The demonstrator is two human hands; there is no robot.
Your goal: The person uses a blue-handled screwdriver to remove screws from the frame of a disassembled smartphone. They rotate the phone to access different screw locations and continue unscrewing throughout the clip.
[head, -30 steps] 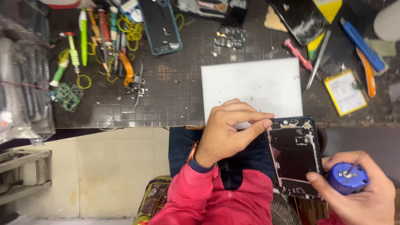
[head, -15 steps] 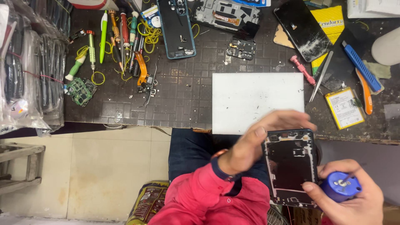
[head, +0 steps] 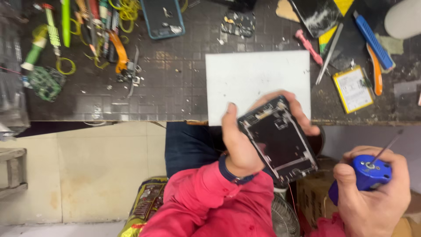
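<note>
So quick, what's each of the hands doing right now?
Left hand: closed around an opened black phone frame, held above the lap.
Right hand: closed on a blue screwdriver, tip pointing up.

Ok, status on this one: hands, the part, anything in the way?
Left hand grips phone frame, tilted, off the bench. Right hand holds blue screwdriver, apart from it. Nothing between them.

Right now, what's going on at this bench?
A person in a pink shirt holds an opened black phone frame in the left hand, tilted above the bench edge near a white rectangular sheet. The right hand grips a blue-handled screwdriver, apart from the phone. Tools and phone parts litter the dark gridded mat.
</note>
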